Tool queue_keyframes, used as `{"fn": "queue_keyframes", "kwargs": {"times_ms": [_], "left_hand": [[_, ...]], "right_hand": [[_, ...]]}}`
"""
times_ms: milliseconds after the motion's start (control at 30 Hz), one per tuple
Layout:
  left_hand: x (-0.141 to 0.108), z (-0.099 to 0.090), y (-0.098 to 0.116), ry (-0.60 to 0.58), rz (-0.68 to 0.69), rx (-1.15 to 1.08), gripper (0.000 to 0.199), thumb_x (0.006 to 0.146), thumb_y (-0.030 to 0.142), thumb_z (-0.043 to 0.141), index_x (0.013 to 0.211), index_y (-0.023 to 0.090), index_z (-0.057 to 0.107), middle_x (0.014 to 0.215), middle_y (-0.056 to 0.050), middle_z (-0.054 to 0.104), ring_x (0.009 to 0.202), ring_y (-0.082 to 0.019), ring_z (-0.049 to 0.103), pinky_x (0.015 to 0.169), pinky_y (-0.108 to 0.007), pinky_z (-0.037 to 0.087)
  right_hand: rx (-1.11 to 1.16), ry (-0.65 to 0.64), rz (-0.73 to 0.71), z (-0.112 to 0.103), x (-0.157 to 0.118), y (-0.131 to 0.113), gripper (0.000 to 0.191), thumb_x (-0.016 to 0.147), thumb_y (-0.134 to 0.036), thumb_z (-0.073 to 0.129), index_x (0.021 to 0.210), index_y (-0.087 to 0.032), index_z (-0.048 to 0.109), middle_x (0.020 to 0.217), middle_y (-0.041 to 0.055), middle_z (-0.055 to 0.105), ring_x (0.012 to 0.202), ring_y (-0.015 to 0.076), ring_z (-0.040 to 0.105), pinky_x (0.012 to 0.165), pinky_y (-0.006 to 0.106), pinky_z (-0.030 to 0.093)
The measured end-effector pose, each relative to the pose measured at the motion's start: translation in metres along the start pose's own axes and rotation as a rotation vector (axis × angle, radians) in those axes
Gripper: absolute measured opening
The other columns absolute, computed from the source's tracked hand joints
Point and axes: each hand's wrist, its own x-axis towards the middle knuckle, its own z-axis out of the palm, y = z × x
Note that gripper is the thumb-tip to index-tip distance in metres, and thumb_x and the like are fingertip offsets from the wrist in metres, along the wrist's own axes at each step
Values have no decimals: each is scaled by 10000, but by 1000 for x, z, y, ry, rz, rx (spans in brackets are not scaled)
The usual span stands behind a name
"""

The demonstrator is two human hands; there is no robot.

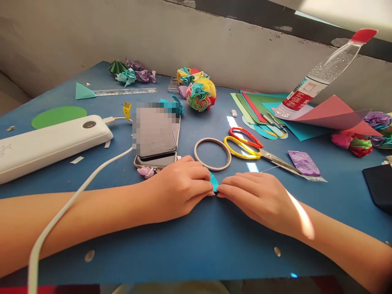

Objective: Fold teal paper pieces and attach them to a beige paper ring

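Observation:
A small piece of turquoise paper [214,181] shows between my two hands, just above the blue table [196,253]. My left hand [186,185] is closed around it, hiding most of the piece. From the other side, my right hand [257,198] pinches its edge with thumb and fingertips pressed together. Right behind the hands lies a roll of tape [197,153]. Scissors [260,152] with one red and one yellow handle rest beyond my right hand. A phone [156,134] lies behind my left hand.
A white power bank [58,141] sits at the left, its cable [82,183] crossing my left forearm. Paper balls [200,94] stand at the back. At the right, a water bottle [324,77] leans over coloured paper sheets [318,126], near a purple packet [306,162].

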Motion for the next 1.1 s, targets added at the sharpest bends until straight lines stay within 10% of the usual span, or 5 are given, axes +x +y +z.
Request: {"fn": "queue_keyframes", "kwargs": {"times_ms": [1100], "left_hand": [[1,-2,-2,-45,62,-38,214,926,116,410,826,125,599,807,-78,595,750,-155,503,710,-268,456]], "right_hand": [[-93,92,-6,6,1,-2,59,897,-131,500,917,-124,555,765,52,643,672,132,575,599,265,423]]}}
